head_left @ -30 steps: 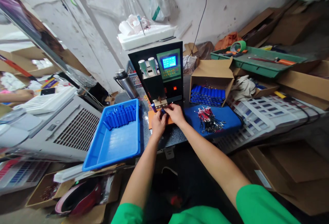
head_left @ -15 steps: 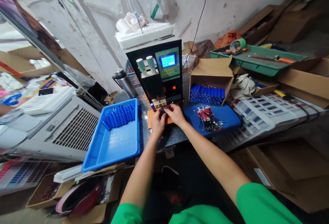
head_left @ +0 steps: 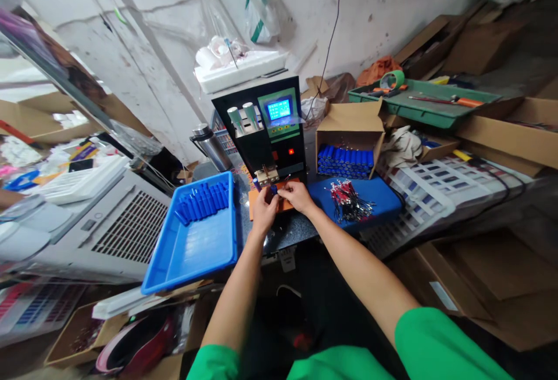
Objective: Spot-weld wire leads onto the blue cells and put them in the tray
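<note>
My left hand (head_left: pixel 265 210) is closed around a blue cylindrical battery cell (head_left: pixel 274 189), mostly covered by my fingers. Close beside it, my right hand (head_left: pixel 298 196) pinches a thin wire lead (head_left: pixel 287 178) against the cell's end; little of the lead shows. Both hands are over an orange board (head_left: pixel 285 207), right below the brass-coloured electrode holder (head_left: pixel 267 175) of a black spot welder (head_left: pixel 282 136) with a lit blue screen. To the right, a bundle of red and black wire leads (head_left: pixel 349 200) lies on a blue pad (head_left: pixel 383 199).
Left of my hands, a blue tray (head_left: pixel 192 278) holds a row of blue cells (head_left: pixel 203 203). A cardboard box (head_left: pixel 349 118) of stacked cells stands right of the welder. Behind are a steel flask (head_left: pixel 213 147) and a green tray (head_left: pixel 449 107) with tools and tape.
The view has shifted slightly, so the welder and boxes sit a little further left. My hands keep their hold close together under the electrodes, with the cell turned slightly.
</note>
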Demonstrator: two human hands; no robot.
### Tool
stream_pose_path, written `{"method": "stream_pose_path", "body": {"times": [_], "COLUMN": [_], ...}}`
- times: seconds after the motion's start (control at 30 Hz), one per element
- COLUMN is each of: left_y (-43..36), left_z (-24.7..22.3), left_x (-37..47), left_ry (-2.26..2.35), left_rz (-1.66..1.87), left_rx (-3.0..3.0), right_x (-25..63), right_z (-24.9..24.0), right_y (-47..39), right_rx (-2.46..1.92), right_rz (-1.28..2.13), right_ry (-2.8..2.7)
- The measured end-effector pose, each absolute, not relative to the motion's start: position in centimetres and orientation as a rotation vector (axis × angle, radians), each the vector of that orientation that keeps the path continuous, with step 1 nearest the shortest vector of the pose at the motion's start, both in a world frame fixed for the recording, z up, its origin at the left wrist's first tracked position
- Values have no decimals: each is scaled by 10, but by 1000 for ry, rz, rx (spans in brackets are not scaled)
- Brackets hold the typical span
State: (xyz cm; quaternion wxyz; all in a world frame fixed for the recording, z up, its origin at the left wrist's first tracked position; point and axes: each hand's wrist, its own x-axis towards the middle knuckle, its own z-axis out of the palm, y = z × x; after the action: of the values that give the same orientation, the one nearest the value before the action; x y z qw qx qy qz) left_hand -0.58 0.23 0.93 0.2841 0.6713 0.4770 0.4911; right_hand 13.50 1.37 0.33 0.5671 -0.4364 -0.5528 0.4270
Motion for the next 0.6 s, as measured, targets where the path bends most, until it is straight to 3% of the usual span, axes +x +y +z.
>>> {"method": "stream_pose_path", "body": {"times": [0.13,0.4,0.6], "left_y": [-8,-40,-40], "left_z": [10,5,8], "left_x": [-18,-27,-17], "left_ry": [1323,1397,1408], "left_rz": [1418,1251,1252], "left_rx": [1721,2170,2182], "right_x": [136,138,136], "right_z": [7,12,10], "right_y": [13,11,13], "right_rx": [-961,-946,-974], "right_rz": [1137,1247,1250], "right_ry": [-1206,-1111,-1095]}}
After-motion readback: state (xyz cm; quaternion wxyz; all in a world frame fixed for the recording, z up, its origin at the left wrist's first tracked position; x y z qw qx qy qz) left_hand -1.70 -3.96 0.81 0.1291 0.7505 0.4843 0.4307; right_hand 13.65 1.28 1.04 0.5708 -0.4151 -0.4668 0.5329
